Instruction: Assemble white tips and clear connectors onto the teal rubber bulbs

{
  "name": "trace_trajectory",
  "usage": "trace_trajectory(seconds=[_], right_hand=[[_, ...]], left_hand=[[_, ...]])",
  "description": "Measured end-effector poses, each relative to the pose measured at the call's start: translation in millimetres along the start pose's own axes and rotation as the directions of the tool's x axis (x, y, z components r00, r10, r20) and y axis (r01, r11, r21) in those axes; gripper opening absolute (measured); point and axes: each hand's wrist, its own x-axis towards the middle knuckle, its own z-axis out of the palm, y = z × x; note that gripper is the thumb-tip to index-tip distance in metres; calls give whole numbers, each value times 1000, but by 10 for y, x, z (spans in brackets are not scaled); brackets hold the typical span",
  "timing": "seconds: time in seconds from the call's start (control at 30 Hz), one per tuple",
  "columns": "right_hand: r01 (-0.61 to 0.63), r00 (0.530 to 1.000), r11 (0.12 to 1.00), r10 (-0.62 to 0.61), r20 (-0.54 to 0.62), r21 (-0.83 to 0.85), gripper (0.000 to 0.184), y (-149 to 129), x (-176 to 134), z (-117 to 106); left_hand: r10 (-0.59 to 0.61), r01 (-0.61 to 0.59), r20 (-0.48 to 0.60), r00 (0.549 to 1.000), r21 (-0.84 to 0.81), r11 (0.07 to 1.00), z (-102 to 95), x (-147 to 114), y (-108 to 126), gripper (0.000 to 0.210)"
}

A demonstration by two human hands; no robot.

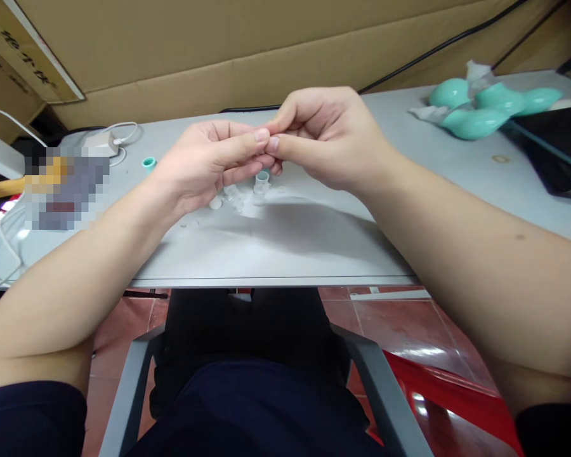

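Note:
My left hand [219, 155] and my right hand [321, 139] meet above the grey table [247, 244], thumb tips and fingers pinched together. Whatever lies between the fingertips is hidden or too small to name. Just below them on the tabletop stands a small clear plastic cylinder [261, 181] with an open top. Beside it, under my left hand, are several small clear plastic pieces [236, 198] and a white disc [216, 202]. A teal ring-shaped cap [149, 164] sits left of my left wrist.
Shiny teal rounded objects [485, 108] with white wrapping lie at the back right, near a black flat item [556, 149] and a pale ring [500, 158]. A white charger [102, 144], cables and a pixelated item [69, 190] occupy the left. Cardboard [209, 51] walls the back.

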Motion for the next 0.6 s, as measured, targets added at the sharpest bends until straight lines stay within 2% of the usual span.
trace_trajectory(seconds=[0.17, 0.3, 0.47, 0.6], right_hand=[[17, 998, 998, -14, -55, 61, 40, 53, 19, 39], [-9, 999, 997, 13, -50, 76, 41, 93, 34, 13], [-68, 998, 992, 67, 11, 105, 39, 129, 38, -46], [-68, 994, 993, 59, 90, 93, 40, 81, 41, -73]], left_hand=[[18, -24, -48, 999, -119, 993, 88, -41, 16, 22], [-6, -9, -77, 997, -202, 979, 160, -60, 70, 31], [-60, 44, -58, 997, -256, 966, 200, -30, 121, 50], [-88, 68, -62, 994, -278, 958, 213, -49, 115, 47]])
